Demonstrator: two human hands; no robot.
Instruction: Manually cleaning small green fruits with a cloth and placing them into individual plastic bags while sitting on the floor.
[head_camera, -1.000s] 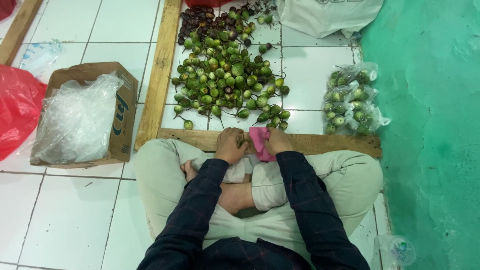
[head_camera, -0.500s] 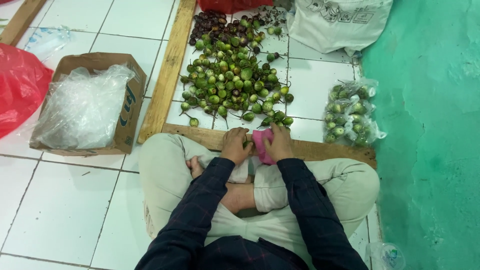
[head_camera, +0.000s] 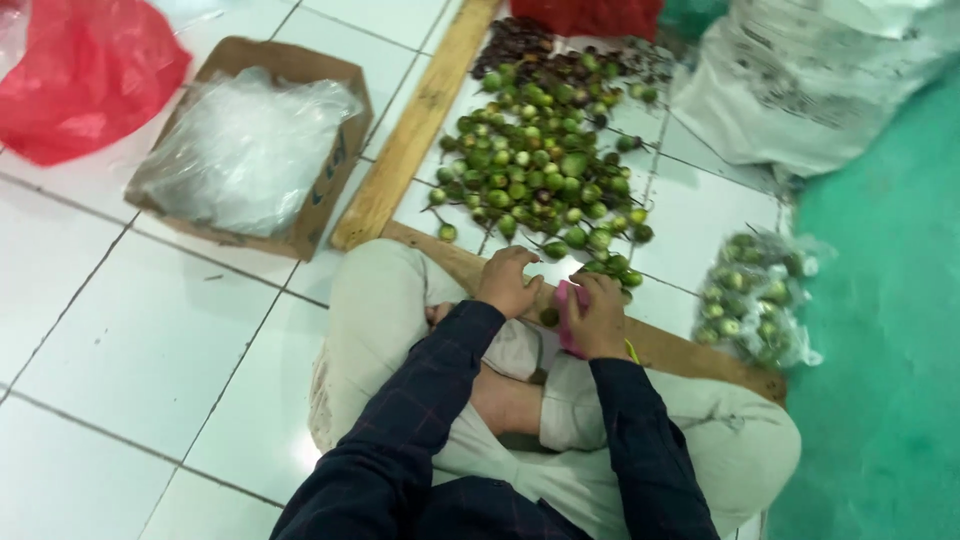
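1. Head view: the person is sitting cross-legged on a white tiled floor, both hands resting together at the wooden plank lying across the knees.
2. The left hand is curling loosely, fingers bent down; a small green fruit is sitting just beside it, between the two hands, though whether the fingers are actually pinching it cannot be told.
3. The right hand is closing around a pink object, which is showing at the hand's left edge.
4. Just beyond both hands, a pile of small green fruits is spreading over the tiles, with darker ones at its far end.
5. Right of the right hand, a clear bag of green fruits is lying near the green floor.
6. Well left of the left hand, a cardboard box is holding clear plastic bags; a red plastic bag is lying further left.
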